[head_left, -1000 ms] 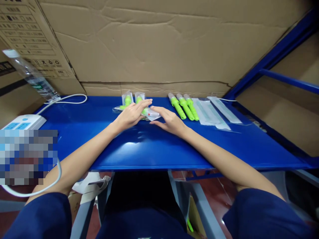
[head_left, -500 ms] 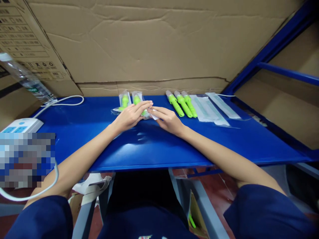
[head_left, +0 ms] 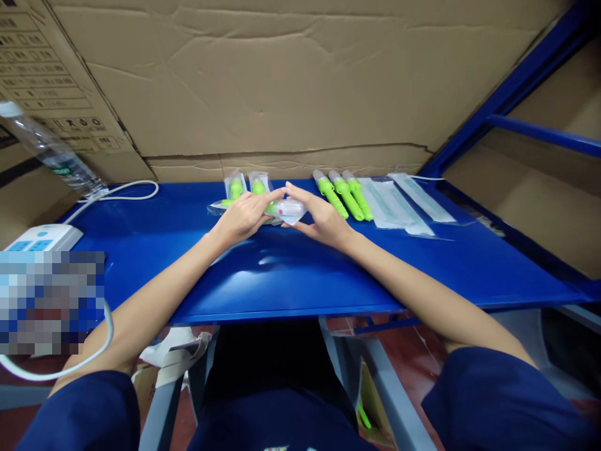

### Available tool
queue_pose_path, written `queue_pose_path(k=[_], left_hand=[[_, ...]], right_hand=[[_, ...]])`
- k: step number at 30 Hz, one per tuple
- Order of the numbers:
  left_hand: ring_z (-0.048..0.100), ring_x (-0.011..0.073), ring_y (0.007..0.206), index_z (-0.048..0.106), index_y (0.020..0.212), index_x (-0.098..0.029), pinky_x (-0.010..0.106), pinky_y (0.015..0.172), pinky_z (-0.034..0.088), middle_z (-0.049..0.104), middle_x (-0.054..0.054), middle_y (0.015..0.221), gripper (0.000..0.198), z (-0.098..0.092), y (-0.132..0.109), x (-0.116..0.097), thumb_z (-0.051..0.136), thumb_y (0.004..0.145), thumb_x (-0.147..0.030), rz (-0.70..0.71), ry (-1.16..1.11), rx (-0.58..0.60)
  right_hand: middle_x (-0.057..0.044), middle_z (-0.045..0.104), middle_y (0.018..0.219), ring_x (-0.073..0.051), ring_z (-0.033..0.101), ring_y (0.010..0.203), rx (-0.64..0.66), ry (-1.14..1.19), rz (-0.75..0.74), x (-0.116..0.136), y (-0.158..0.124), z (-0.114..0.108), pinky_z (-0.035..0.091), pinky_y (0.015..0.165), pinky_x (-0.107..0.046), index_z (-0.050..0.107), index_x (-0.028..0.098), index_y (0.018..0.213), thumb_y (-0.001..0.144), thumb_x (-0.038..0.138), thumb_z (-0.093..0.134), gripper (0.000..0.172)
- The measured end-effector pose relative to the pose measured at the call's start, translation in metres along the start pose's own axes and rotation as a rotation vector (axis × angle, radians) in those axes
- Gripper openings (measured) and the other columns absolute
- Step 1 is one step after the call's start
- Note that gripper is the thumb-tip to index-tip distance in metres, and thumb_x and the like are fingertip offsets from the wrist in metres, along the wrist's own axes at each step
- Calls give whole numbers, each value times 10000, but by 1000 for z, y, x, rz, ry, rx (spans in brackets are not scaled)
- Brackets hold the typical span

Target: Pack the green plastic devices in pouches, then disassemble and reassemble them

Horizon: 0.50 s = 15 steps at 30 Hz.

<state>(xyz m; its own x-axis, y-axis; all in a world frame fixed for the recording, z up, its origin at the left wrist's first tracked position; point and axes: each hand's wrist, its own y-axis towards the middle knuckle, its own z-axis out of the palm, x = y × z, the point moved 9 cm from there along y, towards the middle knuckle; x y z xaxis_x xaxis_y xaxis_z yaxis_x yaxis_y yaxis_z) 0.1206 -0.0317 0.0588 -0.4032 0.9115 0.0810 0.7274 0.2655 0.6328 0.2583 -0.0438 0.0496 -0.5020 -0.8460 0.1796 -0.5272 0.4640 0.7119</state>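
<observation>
Head view: work looked about midway, judged by count alone; the left hand was closed over a wrapped green piece, fingers across its top and thumb low at the side; the piece lay crosswise near the middle of the blue table, its clear, pale-backed end poking out with a red spot showing; the right hand was spread around that end, thumb and fingers parted, fingertips meeting or nearly meeting those of the left; whether it touched the wrapping could not be told; just behind, two sleeved pieces lay side by side, apparently finished; another bit of clear film showed left of the left hand, owner unclear; on the right, three green pieces with greyish clear tips lay in a close row, seemingly unwrapped, so presumably left to do; beside them, several flat sleeves lay partly overlapped, apparently unfilled, exact number hard to read; whether the wrapped piece's sleeve was sealed could not be made out, so it was counted as in hand, not done.
</observation>
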Motion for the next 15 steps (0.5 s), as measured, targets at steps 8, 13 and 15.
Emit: queue_pose_path(k=[8, 13, 15], left_hand=[[674, 237, 1217, 586, 1381, -181, 374, 914, 492, 697, 143, 1342, 368, -8, 2, 1, 497, 1024, -207, -16, 58, -31], [685, 203, 1220, 677, 1247, -251, 393, 932, 493, 723, 100, 1312, 313, -18, 2, -5, 454, 1043, -171, 37, 115, -141], [666, 192, 1264, 677, 1243, -269, 392, 940, 509, 723, 83, 1317, 344, -22, 1, -10, 430, 1043, -138, 89, 94, -185]], right_hand=[[-172, 446, 1566, -352, 550, 1353, -52, 36, 62, -14, 6, -20, 459, 1130, -587, 396, 258, 1555, 856, 642, 708, 856], [-181, 568, 1426, -338, 615, 1233, -62, 134, 177, -20, 8, -27, 511, 1065, -555, 525, 209, 1428, 759, 834, 651, 924], [-150, 658, 1280, -281, 674, 1099, -47, 306, 323, -26, 7, -21, 567, 983, -491, 558, 198, 1385, 837, 870, 495, 870]])
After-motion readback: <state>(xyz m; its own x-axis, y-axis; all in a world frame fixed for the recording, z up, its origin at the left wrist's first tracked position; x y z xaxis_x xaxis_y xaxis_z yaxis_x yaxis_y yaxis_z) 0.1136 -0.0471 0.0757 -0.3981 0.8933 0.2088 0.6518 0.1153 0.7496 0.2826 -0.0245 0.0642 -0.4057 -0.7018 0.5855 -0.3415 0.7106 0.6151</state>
